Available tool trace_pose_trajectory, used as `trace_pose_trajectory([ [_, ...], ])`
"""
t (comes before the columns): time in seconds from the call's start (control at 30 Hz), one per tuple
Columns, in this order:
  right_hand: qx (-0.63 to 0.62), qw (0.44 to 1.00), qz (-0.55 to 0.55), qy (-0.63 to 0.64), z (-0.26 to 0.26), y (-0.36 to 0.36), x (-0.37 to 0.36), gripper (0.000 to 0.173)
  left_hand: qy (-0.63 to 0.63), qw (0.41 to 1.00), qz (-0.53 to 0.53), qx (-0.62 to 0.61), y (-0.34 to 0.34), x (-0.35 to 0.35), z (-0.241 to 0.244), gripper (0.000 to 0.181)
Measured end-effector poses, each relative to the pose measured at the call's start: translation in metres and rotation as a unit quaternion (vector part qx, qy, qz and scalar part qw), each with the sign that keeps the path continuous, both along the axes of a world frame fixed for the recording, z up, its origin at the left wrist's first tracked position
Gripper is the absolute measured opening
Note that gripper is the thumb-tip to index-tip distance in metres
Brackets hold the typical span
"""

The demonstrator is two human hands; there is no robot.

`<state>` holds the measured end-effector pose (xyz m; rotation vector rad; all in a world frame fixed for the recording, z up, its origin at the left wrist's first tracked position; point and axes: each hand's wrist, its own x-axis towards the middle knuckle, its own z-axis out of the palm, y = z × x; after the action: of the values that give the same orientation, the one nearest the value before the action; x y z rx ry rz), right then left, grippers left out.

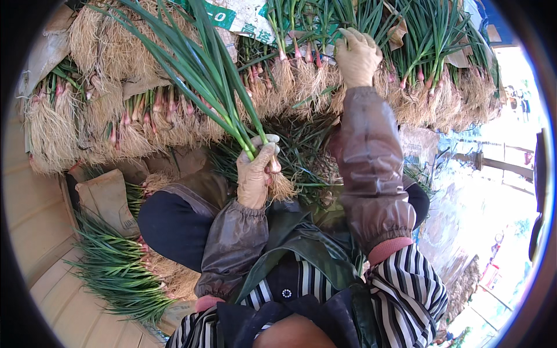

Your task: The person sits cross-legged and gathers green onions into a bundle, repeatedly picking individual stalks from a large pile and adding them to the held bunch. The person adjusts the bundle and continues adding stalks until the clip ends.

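My left hand (254, 174), in a pale tan glove, is closed around a small bunch of green allium plants (222, 104), garlic or spring onion by their look. Their long leaves point up and to the left. Pinkish-white bulbs and a tuft of pale roots (283, 186) hang out below the fist. Farther out, my right hand (359, 56), gloved as well, reaches onto a stacked row of similar plants (424, 69). Its fingers bend over the leaves, and their tips are partly hidden, so whether they grip anything cannot be told.
More rooted bundles (143, 117) line the heap to the left, with printed sacking (243, 19) among them. Loose leaves (300, 148) lie between my knees. Beside my left thigh is another bundled pile (126, 269) on a wooden-plank surface (48, 278). Bright ground (461, 209) shows at right.
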<state>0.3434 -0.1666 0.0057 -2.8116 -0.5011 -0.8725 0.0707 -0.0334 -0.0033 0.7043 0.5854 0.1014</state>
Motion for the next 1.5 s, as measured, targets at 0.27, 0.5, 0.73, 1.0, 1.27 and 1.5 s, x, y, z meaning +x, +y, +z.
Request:
trace_pose_trajectory([
  [0.27,-0.028,0.964,-0.071,0.253,-0.032,0.047,-0.03,0.036,-0.051,0.996,-0.073,0.0,-0.001,-0.001,0.012,0.021],
  [0.5,0.134,0.895,0.038,0.423,-0.028,0.042,0.015,0.039,-0.107,0.984,-0.1,-0.099,0.003,-0.005,0.014,0.031],
  [0.73,0.653,0.58,0.213,0.439,0.124,0.018,0.016,0.024,-0.18,0.964,-0.13,-0.148,0.004,-0.008,0.023,0.04],
  [1.0,0.497,0.749,0.068,0.432,0.118,0.01,0.027,0.034,-0.189,0.975,-0.097,-0.073,0.008,-0.008,0.023,0.034],
  [1.27,0.59,0.621,0.255,0.449,0.134,-0.008,0.051,0.041,-0.16,0.984,-0.057,-0.06,0.006,-0.011,0.024,0.032],
  [1.5,0.649,0.554,0.195,0.483,0.132,0.009,-0.017,0.03,-0.087,0.996,-0.005,0.001,0.007,-0.012,0.027,0.035],
])
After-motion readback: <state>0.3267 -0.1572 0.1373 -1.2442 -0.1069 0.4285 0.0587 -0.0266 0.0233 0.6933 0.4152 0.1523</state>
